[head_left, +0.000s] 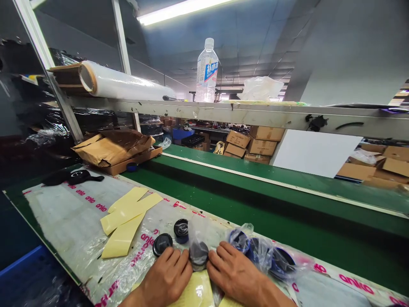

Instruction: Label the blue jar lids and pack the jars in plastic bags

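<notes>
Bagged dark piece (199, 253) between curled left hand (169, 276) and curled right hand (234, 272), grasp unclear, thumbs hidden; 2 unwrapped round pieces (162, 244) nearby.

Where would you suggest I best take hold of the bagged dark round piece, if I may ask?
I'd probably grip the bagged dark round piece by opposite sides of its rim, left hand from the left and right hand from the right: its outline is round, and loose film extends past its far edge.

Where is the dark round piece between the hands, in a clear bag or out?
It looks in: clear plastic veils the dark round piece and extends beyond it, between the left hand and right hand.
</notes>
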Action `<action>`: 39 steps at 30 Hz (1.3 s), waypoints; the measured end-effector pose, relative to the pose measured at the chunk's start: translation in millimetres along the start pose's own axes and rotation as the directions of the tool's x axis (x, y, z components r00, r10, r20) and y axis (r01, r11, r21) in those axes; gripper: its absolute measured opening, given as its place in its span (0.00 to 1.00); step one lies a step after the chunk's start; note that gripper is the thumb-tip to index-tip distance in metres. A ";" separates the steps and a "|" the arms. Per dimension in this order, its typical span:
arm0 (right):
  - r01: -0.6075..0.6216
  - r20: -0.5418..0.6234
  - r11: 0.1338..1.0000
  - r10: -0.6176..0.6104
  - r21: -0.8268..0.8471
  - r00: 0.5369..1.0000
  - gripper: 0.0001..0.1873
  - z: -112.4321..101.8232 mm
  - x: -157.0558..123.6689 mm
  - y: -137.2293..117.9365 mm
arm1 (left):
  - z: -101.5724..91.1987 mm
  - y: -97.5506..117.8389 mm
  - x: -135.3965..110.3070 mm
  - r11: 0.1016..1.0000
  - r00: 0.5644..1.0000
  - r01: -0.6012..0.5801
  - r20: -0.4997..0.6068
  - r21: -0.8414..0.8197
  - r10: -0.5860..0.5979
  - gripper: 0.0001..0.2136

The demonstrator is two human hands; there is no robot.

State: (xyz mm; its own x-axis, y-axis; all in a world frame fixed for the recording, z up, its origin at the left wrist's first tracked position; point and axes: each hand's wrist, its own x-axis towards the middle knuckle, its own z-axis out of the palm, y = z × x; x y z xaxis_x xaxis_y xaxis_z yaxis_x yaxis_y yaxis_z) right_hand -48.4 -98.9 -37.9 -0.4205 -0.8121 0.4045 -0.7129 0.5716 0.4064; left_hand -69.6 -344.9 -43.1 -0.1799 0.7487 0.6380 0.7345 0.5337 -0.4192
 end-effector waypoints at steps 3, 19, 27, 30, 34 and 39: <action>-0.017 0.025 1.000 0.017 -0.005 1.000 0.02 -1.2 1.0 -2.2 | 3.7 2.0 -2.5 1.000 0.998 0.008 0.065 -0.008 -0.007 0.14; -0.448 0.386 0.880 0.362 0.159 0.849 0.06 -14.5 38.6 13.1 | -7.8 -11.1 62.5 0.860 0.647 0.509 0.680 -0.048 -0.345 0.09; -0.668 0.227 0.744 0.648 0.013 0.727 0.08 -8.9 42.8 10.4 | -3.1 -7.8 76.7 0.704 0.564 0.708 0.645 -0.056 -0.515 0.09; -0.734 0.158 0.680 0.724 0.000 0.671 0.08 -17.8 42.0 30.8 | 0.7 -19.5 87.0 0.643 0.557 0.760 0.603 -0.092 -0.572 0.07; -0.760 0.121 0.649 0.753 0.019 0.647 0.09 -26.9 38.5 56.8 | 7.4 -33.4 99.8 0.579 0.559 0.797 0.576 -0.175 -0.596 0.08; -0.818 0.065 0.574 0.815 0.047 0.575 0.12 -42.5 27.0 60.1 | 12.3 -30.2 103.9 0.529 0.584 0.799 0.576 -0.284 -0.572 0.11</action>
State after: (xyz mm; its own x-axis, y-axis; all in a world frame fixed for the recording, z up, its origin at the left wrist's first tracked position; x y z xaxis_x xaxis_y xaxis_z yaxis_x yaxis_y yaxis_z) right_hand -78.7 -81.6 32.3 -0.8599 -0.0091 0.5104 -0.0911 0.9865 -0.1360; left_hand -118.6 -278.4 27.9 -0.9023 0.3581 0.2400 0.4307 0.7695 0.4716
